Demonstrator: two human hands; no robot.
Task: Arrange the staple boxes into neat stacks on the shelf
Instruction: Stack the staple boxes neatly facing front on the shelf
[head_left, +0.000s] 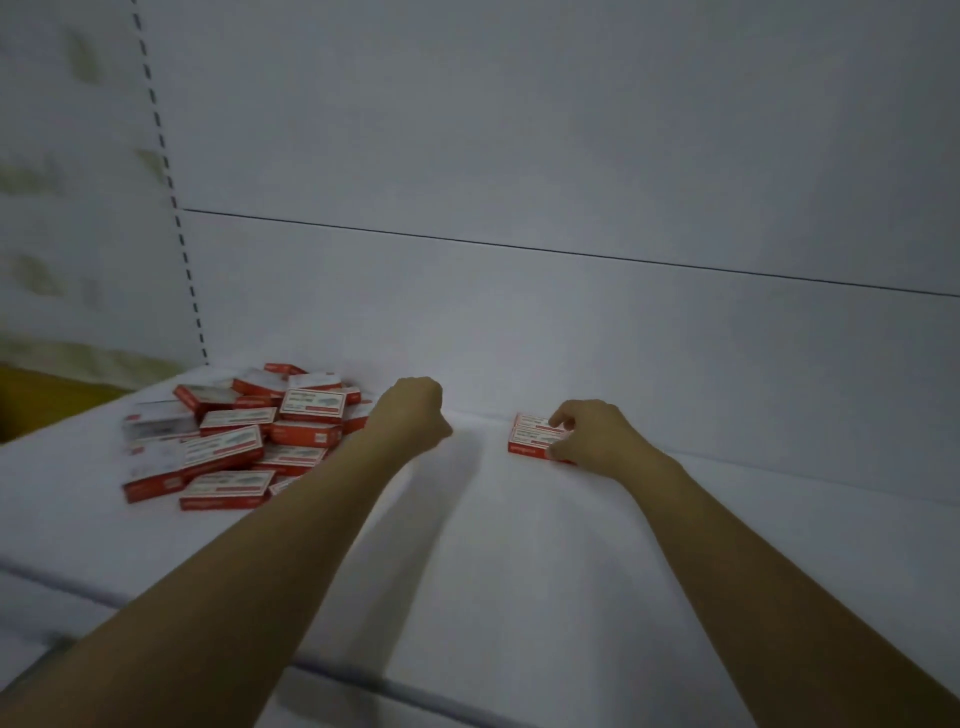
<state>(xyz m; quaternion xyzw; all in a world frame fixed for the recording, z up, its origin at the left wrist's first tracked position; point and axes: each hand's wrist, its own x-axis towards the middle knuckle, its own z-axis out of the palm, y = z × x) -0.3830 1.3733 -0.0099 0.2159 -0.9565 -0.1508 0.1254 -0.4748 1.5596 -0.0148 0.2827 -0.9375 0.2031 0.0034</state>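
A loose pile of red-and-white staple boxes (234, 441) lies at the left of the white shelf (519, 545), close to its back panel (519, 338). Just right of the pile, the left hand (413, 415) shows its back with the fingers curled under; I cannot tell whether they hold anything. Further right, the right hand (592, 436) pinches a short stack of staple boxes (532, 439) on the shelf, fingers and thumb curled round it.

Dim white back panel (519, 130), slotted upright (176, 218) at left.
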